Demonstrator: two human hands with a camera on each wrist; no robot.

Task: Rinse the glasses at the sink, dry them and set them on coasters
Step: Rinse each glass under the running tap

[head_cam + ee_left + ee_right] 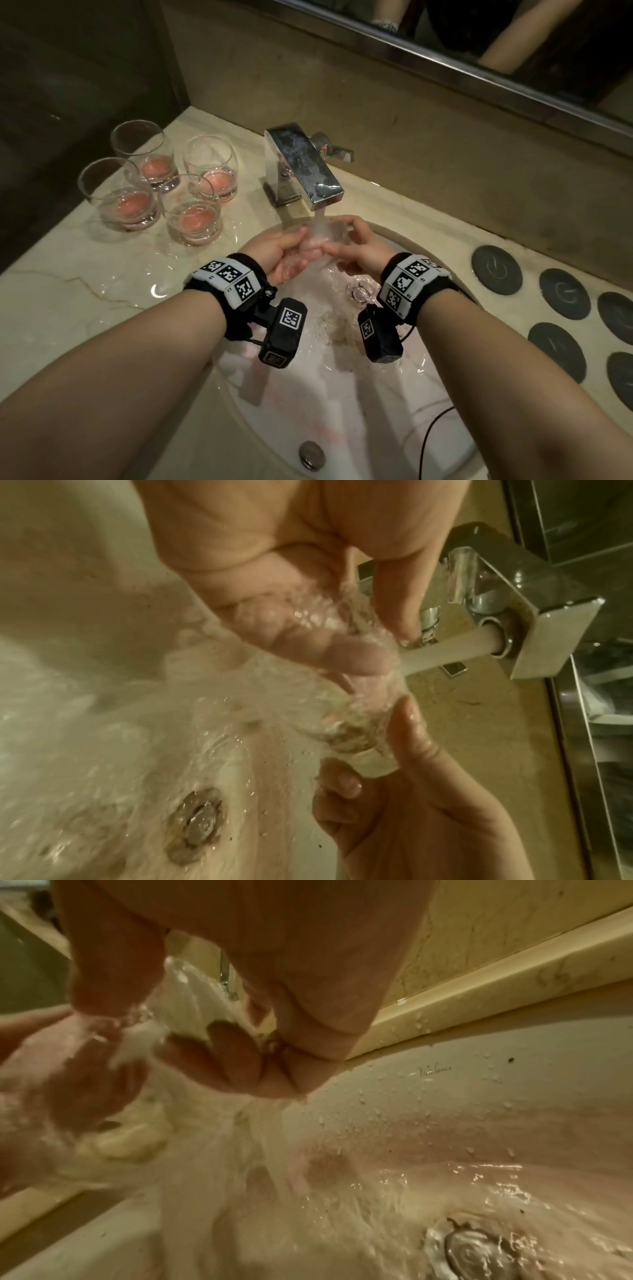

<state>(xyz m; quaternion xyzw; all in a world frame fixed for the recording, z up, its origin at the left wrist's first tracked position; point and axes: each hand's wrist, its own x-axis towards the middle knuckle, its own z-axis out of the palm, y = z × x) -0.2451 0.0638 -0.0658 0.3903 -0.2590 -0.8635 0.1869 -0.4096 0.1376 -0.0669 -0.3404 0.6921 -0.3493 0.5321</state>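
Sink (404,404) basin below me, faucet (301,168) running, stream landing straight on the glass (330,233) I hold between both hands over the drain (359,291). Glass lies tilted on its side: long axis runs roughly left-right, thick base toward my right hand (359,251), mouth toward my left hand (274,253). Right hand curls round the base end; left fingers (342,653) look wrapped at the rim, some maybe inside, blur hides it. Four more glasses (154,181) with pink residue wait left of the faucet; dark coasters (555,318) right. Right hand is nearer those, so I'd judge it carries.
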